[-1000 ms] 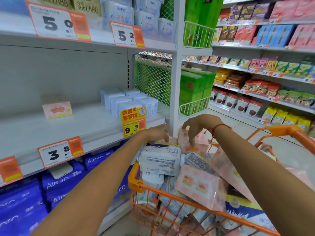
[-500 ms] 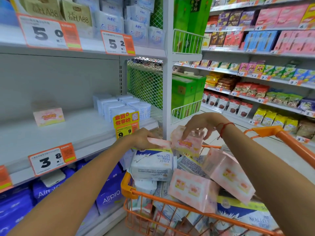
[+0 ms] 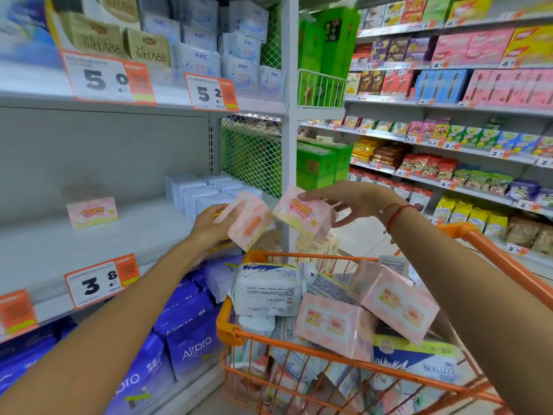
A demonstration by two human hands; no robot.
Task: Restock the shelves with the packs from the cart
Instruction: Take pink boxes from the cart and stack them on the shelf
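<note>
Two levels of grey shelving [image 3: 89,235] at 9 o'clock, mostly bare on the middle tier. Orange cart [image 3: 299,339] at 5 o'clock, heaped with packs. Left hand [image 3: 209,226] at 11 o'clock of cart, grasping pink pack [image 3: 248,223] above the rim. Right hand [image 3: 353,199] at 12 o'clock, pinching second pink pack [image 3: 305,214], just beside the first. Matching pink pack on shelf [image 3: 91,211], well apart at 9 o'clock.

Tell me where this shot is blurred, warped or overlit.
Head view: wide-angle bending bows the shelf upright and stretches both forearms; motion blur softens the pink pack in the left hand and the one in the right hand; the top-left corner is smeared; lighting is flat and bright, with no hard shadows.
</note>
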